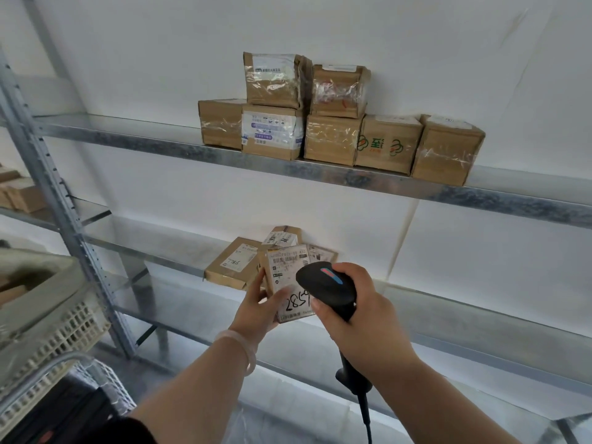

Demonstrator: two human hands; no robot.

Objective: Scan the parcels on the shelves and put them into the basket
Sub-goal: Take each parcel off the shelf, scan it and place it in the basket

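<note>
Left hand [260, 301] is curled round a small flat parcel [286, 277], thumb lying across its white label, and I can read handwritten digits just beside that thumb. The parcel is held up in front of the lower shelf [153, 248], label facing me, off the metal. Right hand [363, 310] is wrapped tight round the handle of the black scanner [325, 285]; the scanner head overlaps the parcel's right edge, and its cable [365, 411] hangs below my wrist.

On the lower shelf behind the held parcel, a brown box marked 7786 [232, 262] lies flat, with two more packets leaning at the wall.

On the upper shelf [144, 141] I count seven cardboard boxes [333, 136]: five in a row and two stacked on top, touching each other.

The white lattice basket [64, 331] sits low at my far left, well apart from both hands. There is a pale bangle [248, 350] on the left wrist.
</note>
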